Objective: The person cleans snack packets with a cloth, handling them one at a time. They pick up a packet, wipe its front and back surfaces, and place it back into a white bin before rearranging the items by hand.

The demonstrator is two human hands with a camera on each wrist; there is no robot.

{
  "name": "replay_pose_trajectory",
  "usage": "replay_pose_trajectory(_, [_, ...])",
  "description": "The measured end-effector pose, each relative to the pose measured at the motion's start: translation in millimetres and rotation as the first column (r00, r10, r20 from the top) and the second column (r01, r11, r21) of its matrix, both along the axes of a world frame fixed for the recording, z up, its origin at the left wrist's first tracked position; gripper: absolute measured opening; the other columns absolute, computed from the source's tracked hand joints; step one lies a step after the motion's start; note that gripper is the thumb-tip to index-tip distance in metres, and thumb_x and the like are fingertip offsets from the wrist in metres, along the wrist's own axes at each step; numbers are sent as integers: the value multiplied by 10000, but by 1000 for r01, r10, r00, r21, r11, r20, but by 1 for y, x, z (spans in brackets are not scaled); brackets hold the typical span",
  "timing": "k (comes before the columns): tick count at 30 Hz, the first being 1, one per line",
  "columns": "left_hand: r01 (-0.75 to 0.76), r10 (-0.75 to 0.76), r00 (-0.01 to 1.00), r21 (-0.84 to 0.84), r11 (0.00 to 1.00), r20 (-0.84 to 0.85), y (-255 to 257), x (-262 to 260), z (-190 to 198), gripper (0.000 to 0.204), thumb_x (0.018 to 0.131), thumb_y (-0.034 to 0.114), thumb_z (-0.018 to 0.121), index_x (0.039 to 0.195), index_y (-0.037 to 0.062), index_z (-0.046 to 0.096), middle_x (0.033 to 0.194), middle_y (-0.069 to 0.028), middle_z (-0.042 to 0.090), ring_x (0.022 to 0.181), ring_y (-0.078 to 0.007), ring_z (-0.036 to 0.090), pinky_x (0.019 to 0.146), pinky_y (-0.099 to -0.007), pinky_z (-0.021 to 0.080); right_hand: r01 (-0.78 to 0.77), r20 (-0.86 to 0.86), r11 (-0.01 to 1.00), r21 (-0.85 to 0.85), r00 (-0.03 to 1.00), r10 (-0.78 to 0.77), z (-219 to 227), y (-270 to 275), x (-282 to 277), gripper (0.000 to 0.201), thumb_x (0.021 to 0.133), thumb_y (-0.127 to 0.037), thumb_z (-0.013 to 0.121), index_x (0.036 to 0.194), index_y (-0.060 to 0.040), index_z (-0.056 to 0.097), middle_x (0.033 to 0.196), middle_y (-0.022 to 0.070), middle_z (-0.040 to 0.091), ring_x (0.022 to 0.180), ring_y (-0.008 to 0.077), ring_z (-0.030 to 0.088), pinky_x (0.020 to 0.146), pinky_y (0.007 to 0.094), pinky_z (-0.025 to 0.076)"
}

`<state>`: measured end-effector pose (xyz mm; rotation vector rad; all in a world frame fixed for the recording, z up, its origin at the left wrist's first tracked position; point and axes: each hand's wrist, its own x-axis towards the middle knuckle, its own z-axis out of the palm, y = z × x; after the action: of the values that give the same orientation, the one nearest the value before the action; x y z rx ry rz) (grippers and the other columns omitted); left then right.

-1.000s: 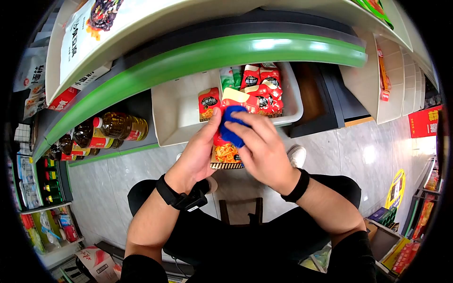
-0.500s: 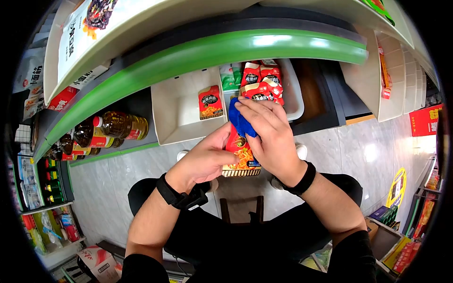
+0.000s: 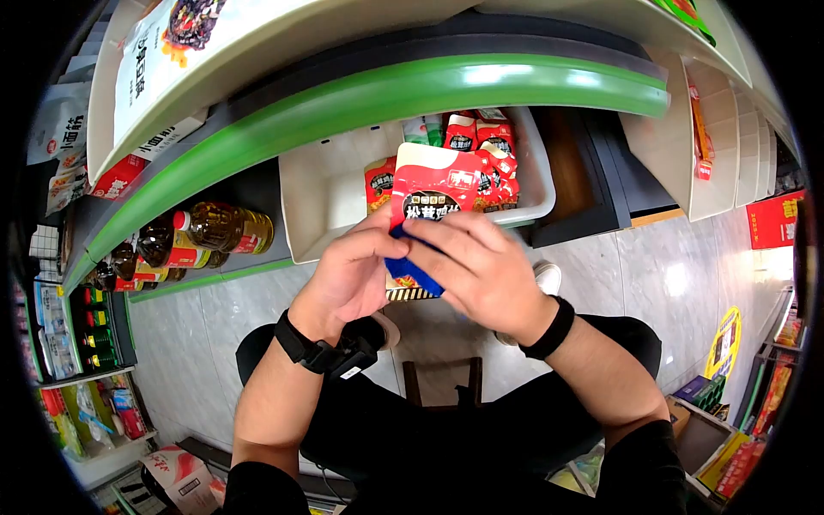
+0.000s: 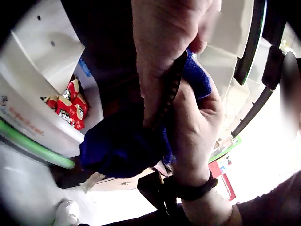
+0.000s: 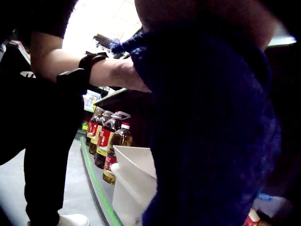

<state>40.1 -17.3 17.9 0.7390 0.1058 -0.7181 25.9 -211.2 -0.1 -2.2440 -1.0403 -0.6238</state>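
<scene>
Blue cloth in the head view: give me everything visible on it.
The cloth is plain deep blue and soft-looking, with a fuzzy, towel-like edge in the wrist views. It is bunched and creased, lying across the lower part of the red packet. The right grip holds it, covering much of it; the left grip has its thumb at the cloth's edge, apparently touching. A loose part spreads beyond the right grip. Its full outline is hidden.
</scene>
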Motion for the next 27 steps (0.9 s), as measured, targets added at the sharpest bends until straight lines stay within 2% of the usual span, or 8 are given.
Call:
replay_pose_trajectory(3, [11,-13,999,-48,999,-44,-5,-5,-6,509,886,63,507,1389,17,446,1293,-146,577,1158,-240,613,980,-401,516,138,42,988,-70,990,-135,3,-8,13,394,755,-137,628,1145,-87,658,1197,61,617,1020,261,592,882,364,526])
replay_pose_trajectory(5, [22,-23,999,-29,999,-45,-10,-7,-7,469,919,112,519,1375,20,456,1260,-137,602,1146,-242,626,992,-410,512,208,-32,978,22,978,-207,3,-13,20,531,678,-102,700,1204,-73,632,1164,80,611,1014,292,585,875,394,520])
replay_pose_trajectory(9, [-12,12,997,-2,1000,-74,-6,-5,-12,402,936,175,531,1316,41,524,1217,-107,635,1094,-215,640,950,-384,524,129,-101,991,-40,986,-133,0,-4,3,517,673,-102,711,1186,-78,646,1186,75,601,1056,278,570,877,373,523])
replay_pose_trajectory(14, [-15,17,997,26,1000,-74,-5,0,-11,412,989,334,461,1256,41,574,1186,-83,654,1011,-194,654,896,-335,529,-30,5,999,-28,1000,30,-13,10,-11,423,736,-163,633,1155,-119,669,1136,13,611,1028,207,583,820,322,542])
replay_pose_trajectory(16, [-80,83,993,39,996,-79,-9,-2,-8,450,1008,373,469,1292,31,538,1188,-97,650,1025,-197,659,916,-341,536,29,67,998,-57,997,-25,-10,4,-1,429,741,-170,630,1167,-127,664,1140,11,607,1024,204,580,810,320,543])
replay_pose_trajectory(19, [-10,9,998,-6,1000,-63,-11,-3,-5,495,1015,401,503,1339,26,489,1199,-106,644,1094,-202,643,949,-347,534,134,54,988,-75,990,-131,-5,-3,12,423,759,-169,618,1179,-129,656,1169,19,602,1016,215,576,793,327,549])
replay_pose_trajectory(24, [-14,7,999,173,985,41,-21,-6,-9,455,1012,113,562,1434,71,397,1319,-76,566,1168,-143,587,969,-334,521,185,-101,983,-4,978,-184,4,-9,20,484,696,-82,702,1177,-87,655,1142,64,612,996,287,578,847,384,520])
replay_pose_trajectory(27, [42,-73,990,247,968,120,-20,-8,-17,455,1004,49,545,1432,59,394,1304,-71,573,1147,-146,596,966,-339,524,251,-147,967,43,959,-243,0,-14,29,478,694,-59,720,1167,-63,657,1114,93,622,991,317,579,872,408,501])
